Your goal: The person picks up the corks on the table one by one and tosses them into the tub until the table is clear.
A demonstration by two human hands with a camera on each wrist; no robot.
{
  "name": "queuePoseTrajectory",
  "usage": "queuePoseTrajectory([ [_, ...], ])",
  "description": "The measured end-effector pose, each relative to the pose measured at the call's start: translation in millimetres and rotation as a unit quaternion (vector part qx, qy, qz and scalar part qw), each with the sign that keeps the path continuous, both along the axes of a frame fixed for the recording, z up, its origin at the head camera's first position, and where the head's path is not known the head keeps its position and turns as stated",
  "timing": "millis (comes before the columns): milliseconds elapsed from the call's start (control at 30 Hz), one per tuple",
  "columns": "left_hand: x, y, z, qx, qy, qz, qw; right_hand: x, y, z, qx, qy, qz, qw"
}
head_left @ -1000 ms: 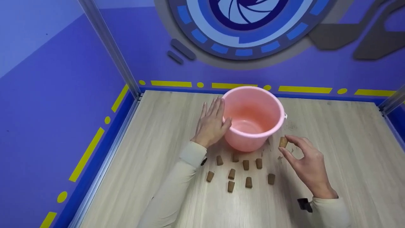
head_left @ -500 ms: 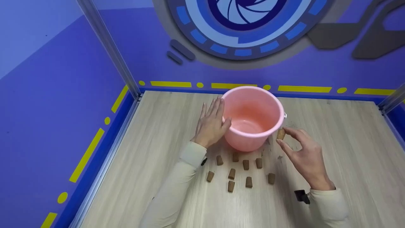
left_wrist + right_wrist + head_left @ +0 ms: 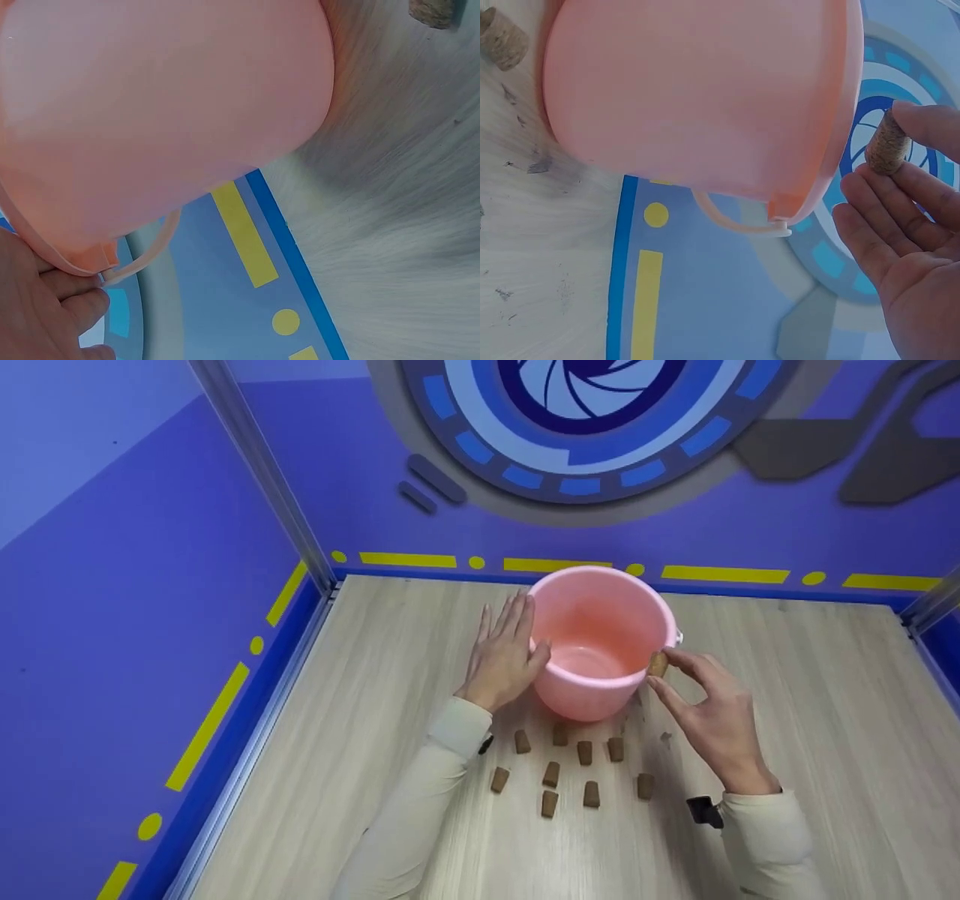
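Observation:
A pink bucket (image 3: 589, 701) with a pale handle (image 3: 731, 221) stands upright on the table. My left hand (image 3: 499, 664) rests against its left side at the rim, fingers mostly straight and thumb lying over the edge. In the left wrist view, those fingers (image 3: 79, 304) touch beneath the rim by the handle's end. Between thumb and fingertips, my right hand (image 3: 709, 712) pinches a tapered cork stopper (image 3: 658, 664), which overlaps the bucket's right front rim in the head view. Several more cork stoppers (image 3: 592, 794) lie scattered on the table before the bucket.
The light wood-grain table (image 3: 360, 720) meets a blue-purple printed back wall (image 3: 337, 472) just behind the bucket. Another panel (image 3: 135, 622) closes the left side, with a metal post (image 3: 262, 472) in the corner. Dark crumbs (image 3: 540, 163) dot the tabletop by the bucket.
My right hand has carried the pinched cork stopper up and leftward from beside the bucket to its rim. The left hand, the bucket and the corks on the table stay put.

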State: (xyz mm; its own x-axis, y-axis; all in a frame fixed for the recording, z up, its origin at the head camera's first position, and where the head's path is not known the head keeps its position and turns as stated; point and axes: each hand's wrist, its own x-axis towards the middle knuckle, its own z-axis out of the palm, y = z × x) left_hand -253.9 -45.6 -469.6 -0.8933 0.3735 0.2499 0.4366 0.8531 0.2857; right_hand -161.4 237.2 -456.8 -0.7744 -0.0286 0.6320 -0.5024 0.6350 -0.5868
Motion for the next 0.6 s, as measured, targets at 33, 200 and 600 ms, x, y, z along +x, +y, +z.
queuePoseTrajectory([
  [33,-0.1,-0.1,0.2,0.000,-0.001,0.000,1.0000,-1.1,-1.0,0.5,0.000,0.003,0.001,1.000],
  [200,-0.7,-0.1,0.7,0.000,0.002,-0.001,1.0000,-7.7,-6.4,4.6,0.001,0.025,0.014,1.000],
  [600,-0.7,-0.2,-1.0,0.011,0.007,-0.006,0.9999,-19.5,-16.2,6.1,0.005,0.048,0.041,0.998],
])
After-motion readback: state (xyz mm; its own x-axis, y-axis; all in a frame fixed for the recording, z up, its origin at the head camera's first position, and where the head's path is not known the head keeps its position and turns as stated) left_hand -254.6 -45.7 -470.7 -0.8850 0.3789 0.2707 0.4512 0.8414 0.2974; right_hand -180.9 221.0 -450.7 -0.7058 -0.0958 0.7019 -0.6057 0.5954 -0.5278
